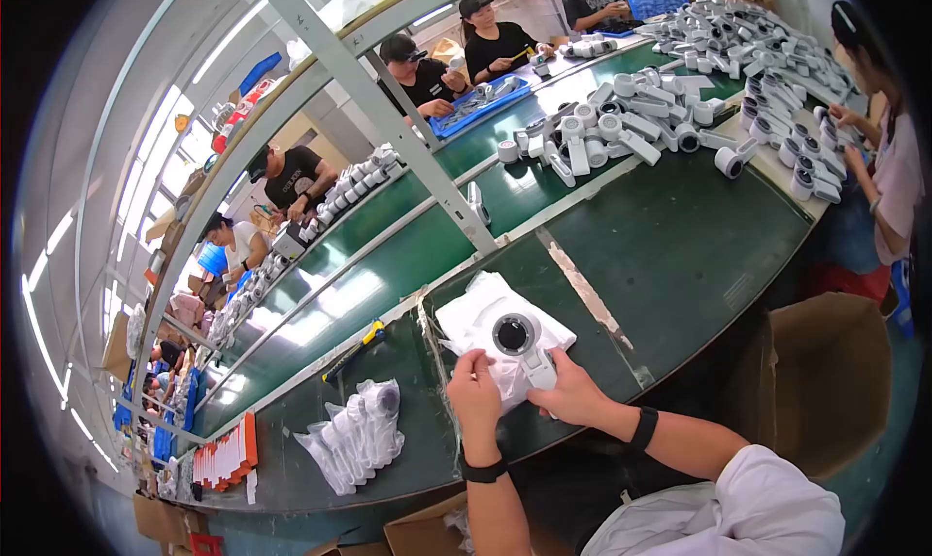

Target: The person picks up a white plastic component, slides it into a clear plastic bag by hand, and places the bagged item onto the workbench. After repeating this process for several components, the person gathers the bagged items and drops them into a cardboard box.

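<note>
Head view: I see my left hand (474,386) and right hand (573,393) both gripping a white handheld device (519,347) on a plastic bag (476,313) near the green bench's (680,255) front edge; bare bench lies rightward.

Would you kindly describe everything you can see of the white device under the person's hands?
The white device looks like smooth plastic: a round head with a dark circular centre facing up, and a short handle pointing toward the person. It lies on a stack of white bags on the green table. The right hand touches the handle; the left hand rests on the bags beside it.
</note>
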Demonstrator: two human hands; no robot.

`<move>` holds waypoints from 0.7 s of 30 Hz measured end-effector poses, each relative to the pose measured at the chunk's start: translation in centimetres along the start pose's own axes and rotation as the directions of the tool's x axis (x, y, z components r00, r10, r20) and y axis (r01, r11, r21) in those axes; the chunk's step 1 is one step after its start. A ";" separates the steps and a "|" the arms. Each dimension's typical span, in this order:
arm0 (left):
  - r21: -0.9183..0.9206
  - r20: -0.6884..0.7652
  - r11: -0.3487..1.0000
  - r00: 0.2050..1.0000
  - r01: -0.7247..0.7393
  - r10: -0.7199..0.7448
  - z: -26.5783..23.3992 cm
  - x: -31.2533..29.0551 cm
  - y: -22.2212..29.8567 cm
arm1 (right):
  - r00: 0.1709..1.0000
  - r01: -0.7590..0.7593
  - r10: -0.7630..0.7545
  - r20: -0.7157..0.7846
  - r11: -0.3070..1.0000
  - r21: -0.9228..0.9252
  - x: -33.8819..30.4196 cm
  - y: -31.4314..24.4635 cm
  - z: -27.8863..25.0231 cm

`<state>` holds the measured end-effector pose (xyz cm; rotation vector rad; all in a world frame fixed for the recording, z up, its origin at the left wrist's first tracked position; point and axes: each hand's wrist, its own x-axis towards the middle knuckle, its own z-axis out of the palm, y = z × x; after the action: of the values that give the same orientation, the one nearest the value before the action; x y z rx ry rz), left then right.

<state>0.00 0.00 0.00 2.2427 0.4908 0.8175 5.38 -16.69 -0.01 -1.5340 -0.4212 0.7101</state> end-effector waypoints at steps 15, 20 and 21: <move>-0.635 -0.248 0.771 0.932 0.049 -0.264 -3.8 0.9 2.8 | 1.000 0.022 -0.021 -0.015 0.999 0.038 0.0 0.3 0.3; -0.539 0.015 0.826 0.982 0.168 -0.190 -4.5 -0.9 5.1 | 1.000 0.005 -0.006 0.004 0.988 0.155 -0.4 0.1 0.1; -0.485 0.062 0.854 0.982 0.188 -0.181 -4.2 -1.3 4.7 | 1.000 0.004 -0.005 0.006 0.988 0.156 -0.6 0.1 0.1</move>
<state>-3.26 -2.01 5.17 1.7021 0.4267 0.7278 4.86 -17.07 0.02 -1.3831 -0.3657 0.7279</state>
